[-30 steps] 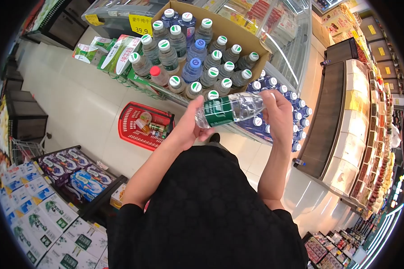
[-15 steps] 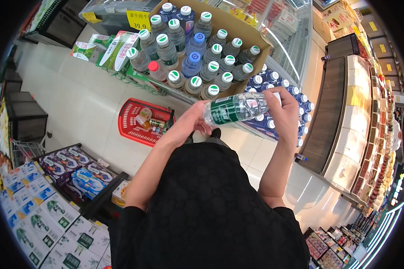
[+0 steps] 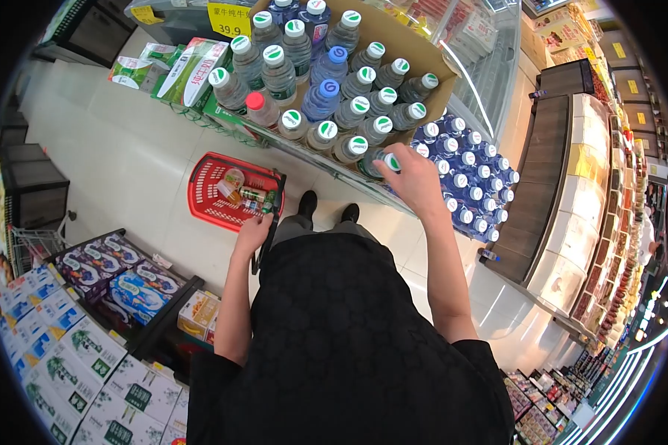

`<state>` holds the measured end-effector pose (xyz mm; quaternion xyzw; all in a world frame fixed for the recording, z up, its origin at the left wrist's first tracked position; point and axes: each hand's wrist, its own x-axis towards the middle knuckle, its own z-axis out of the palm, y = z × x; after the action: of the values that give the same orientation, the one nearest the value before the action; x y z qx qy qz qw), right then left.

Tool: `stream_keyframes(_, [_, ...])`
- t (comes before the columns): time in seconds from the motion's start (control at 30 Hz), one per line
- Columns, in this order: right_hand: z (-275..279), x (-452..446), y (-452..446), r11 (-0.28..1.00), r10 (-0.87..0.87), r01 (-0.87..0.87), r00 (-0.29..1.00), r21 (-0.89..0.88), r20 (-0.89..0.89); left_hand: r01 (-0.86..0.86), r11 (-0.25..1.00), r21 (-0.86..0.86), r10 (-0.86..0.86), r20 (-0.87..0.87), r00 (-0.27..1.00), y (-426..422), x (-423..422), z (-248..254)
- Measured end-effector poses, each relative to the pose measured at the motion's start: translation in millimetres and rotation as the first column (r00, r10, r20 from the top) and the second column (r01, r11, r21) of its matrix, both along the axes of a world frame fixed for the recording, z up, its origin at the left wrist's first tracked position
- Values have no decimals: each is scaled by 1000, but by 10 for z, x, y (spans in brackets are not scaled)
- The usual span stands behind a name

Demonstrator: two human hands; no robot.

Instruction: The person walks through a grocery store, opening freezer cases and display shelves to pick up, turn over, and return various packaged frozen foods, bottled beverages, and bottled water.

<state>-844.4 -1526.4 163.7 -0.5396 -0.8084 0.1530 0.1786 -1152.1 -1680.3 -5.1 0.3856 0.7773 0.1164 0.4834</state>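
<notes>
My right hand (image 3: 414, 180) grips a clear water bottle (image 3: 369, 165) near its white cap with a green mark. The bottle is at the front right corner of a cardboard box (image 3: 444, 81); part of its body shows left of my fingers. Whether its base rests on anything is hidden. Several similar bottles stand in the box, along with a red-capped bottle (image 3: 263, 111) and blue-capped bottles (image 3: 321, 99). Lower down, my left hand (image 3: 253, 231) is beside the black handle of a red basket (image 3: 200, 194), with its fingers loosely extended and nothing visible in them.
Small packaged goods (image 3: 251, 196) lie in the basket on the floor. Blue-labelled bottles (image 3: 467, 178) stand in a block right of the box. Green and white cartons (image 3: 193, 70) sit to its left, and stacked boxes (image 3: 89, 356) fill the lower left. My shoes (image 3: 309, 202) are below the box.
My left hand has let go of the bottle and dropped towards the basket. My right hand has brought the bottle from nearly horizontal before me to the box's front right corner.
</notes>
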Motion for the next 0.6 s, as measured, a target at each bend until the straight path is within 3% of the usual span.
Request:
stream_keyframes(0.07, [-140,-53,-1,999,4,-3,1000,-42,10,-44,999,25,43,53,998,-36,58,-158])
stream_keyframes(0.1, [-205,-78,-11,999,3,-2,1000,-41,13,-183,978,-100,203,259,944,-2,121,-39])
stream_keyframes(0.2, [-267,-86,-18,998,-43,45,999,-52,33,-154,985,-74,168,275,947,39,216,97])
stream_keyframes(0.27, [-186,-76,-83,977,-120,107,991,-182,-60,-95,992,-88,116,281,953,45,197,-16])
stream_keyframes(0.33, [-52,-9,-173,950,-166,156,986,-272,-17,-87,992,-89,113,351,930,78,198,-30])
stream_keyframes(0.4, [37,105,-316,839,-349,321,937,-439,18,-84,990,-110,119,368,922,112,222,-13])
stream_keyframes(0.5, [-57,556,-553,841,-448,416,894,-346,-13,136,988,-75,-133,35,990,205,315,128])
stream_keyframes(0.6, [-55,1049,-715,770,-591,556,806,-312,-23,142,985,-98,-149,-67,987,137,470,163])
